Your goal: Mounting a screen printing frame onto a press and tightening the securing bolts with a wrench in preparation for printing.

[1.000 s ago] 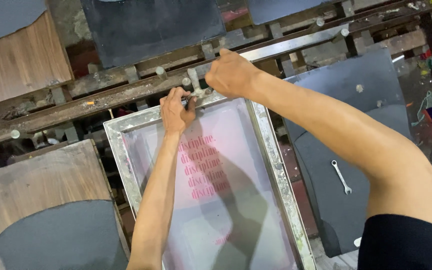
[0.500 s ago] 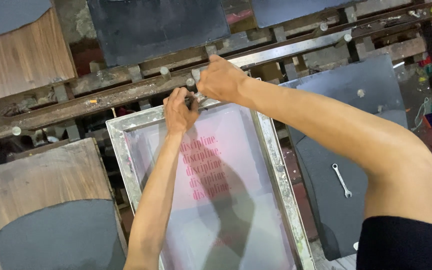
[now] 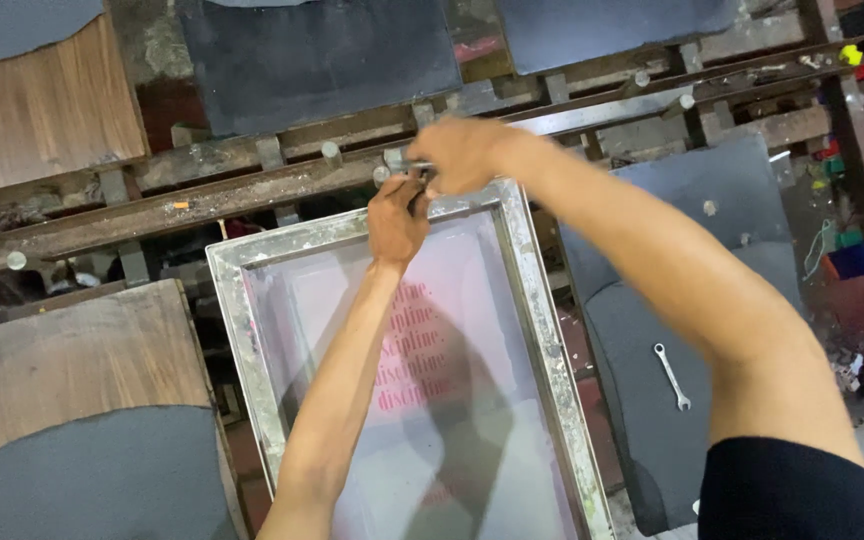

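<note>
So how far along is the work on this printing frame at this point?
The printing frame already sits on the metal rail, pink lettering showing on its mesh. In hand: both hands, left hand and right hand, work at its top edge. The spanner lies unused on the dark board. What remains is unclear.

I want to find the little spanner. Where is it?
In the head view, the spanner lies on the dark grey board right of the metal screen frame, beneath the right arm.

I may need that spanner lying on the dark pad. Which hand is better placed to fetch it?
Probably the right hand: the spanner lies on the pad beneath the right forearm. The left hand is at the frame top, across the screen.
</note>
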